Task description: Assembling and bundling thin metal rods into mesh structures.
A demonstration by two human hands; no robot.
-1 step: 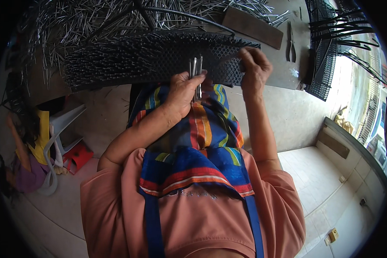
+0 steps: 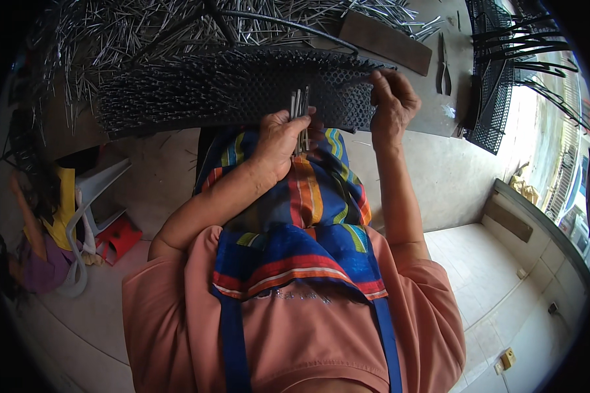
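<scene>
My left hand (image 2: 276, 143) is closed around a small upright bundle of thin metal rods (image 2: 297, 105), their silvery ends standing above the thumb. It is at the near edge of a long black perforated panel (image 2: 357, 116). Dark pins (image 2: 177, 92) crowd the panel's left part and line its far edge; open holes show toward the right. Over the panel's right end, my right hand (image 2: 396, 108) is raised with thumb and fingers pinched together. A blurred dark streak lies left of its fingertips, too unclear to name.
Loose metal rods (image 2: 144, 29) lie heaped across the back of the table, with a black metal bar (image 2: 288, 22) above the panel. Right of them are a brown flat block (image 2: 387, 40), pliers (image 2: 444, 65) and another mesh panel (image 2: 495, 108). Another person (image 2: 42, 252) sits left by a grey chair (image 2: 82, 229).
My right hand has shifted slightly right, and the dark streak by its fingertips shows more. The rods in my left hand have tilted a little; that hand stays in place.
</scene>
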